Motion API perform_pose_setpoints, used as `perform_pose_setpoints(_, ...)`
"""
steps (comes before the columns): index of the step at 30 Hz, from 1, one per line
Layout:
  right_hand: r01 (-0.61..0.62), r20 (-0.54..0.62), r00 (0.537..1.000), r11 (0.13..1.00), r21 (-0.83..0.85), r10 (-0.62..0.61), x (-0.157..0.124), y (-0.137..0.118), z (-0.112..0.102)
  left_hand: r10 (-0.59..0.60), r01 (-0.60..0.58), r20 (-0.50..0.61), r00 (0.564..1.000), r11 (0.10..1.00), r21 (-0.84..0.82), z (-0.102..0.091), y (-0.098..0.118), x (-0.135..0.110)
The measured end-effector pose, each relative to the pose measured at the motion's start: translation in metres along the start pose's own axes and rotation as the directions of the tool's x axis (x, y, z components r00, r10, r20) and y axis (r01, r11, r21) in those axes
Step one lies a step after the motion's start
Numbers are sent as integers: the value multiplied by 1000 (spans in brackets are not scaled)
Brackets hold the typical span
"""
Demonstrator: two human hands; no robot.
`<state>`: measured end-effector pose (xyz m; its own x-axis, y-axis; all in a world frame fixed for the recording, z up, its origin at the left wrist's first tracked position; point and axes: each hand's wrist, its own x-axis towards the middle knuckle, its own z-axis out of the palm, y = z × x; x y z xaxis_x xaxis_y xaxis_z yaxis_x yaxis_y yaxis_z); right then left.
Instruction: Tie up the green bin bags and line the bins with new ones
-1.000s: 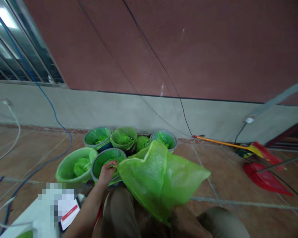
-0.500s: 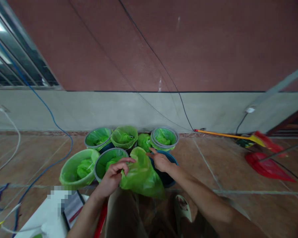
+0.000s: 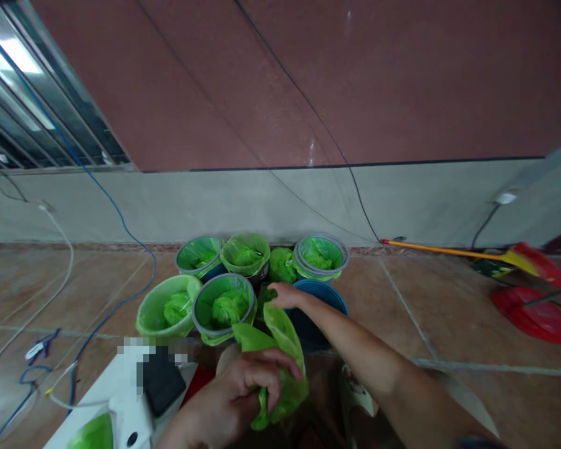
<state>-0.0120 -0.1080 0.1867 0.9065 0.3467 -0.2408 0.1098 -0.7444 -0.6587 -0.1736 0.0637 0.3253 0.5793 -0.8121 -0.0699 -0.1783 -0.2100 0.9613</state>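
Observation:
My left hand (image 3: 262, 383) is closed on a thin green plastic bag (image 3: 287, 374), low in front of my knees. The bag hangs loose and crumpled, its upper edge just below my right hand (image 3: 286, 295). That hand reaches forward beside the rim of a blue bin (image 3: 330, 298), over a dark gap between the bins. Its fingertips point left and down, partly hidden. Left of it stands a grey-rimmed bin (image 3: 200, 321) lined with green plastic, with a bunched green bag (image 3: 229, 307) inside.
Several more green-lined bins, including a pale one (image 3: 144, 321), stand by the wall. A white surface (image 3: 98, 386) with a dark object (image 3: 161, 380) is at lower left. Blue cable (image 3: 135, 296) crosses the floor. A red dustpan (image 3: 518, 315) and orange pole (image 3: 430, 249) lie right.
My left hand has come down and nearer to me with the green bag. My right hand has shifted slightly left, and the view has turned a little left.

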Motion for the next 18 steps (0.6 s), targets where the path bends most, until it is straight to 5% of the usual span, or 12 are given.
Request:
perform_pose_setpoints(5,-136,200,972,990,46,124,-25,14,31,-53,54,-95,994,999,2,0,0,-22)
perform_pose_setpoints(8,-210,160,967,975,65,198,-41,27,28,-78,92,-198,977,994,62,-5,-4,-37)
perform_pose_setpoints(11,-254,-41,965,964,74,257,-45,39,-17,-58,138,-332,942,965,223,-24,-11,-47)
perform_pose_setpoints(14,-238,-304,915,963,123,265,-57,40,-113,85,170,-509,857,885,433,-63,-5,-51)
perform_pose_setpoints(16,-29,-647,741,972,234,178,-83,30,-186,271,157,-576,771,795,585,-92,12,-51)
perform_pose_setpoints(18,237,-882,469,958,163,34,-124,15,-241,480,159,-572,665,657,737,-114,33,-48)
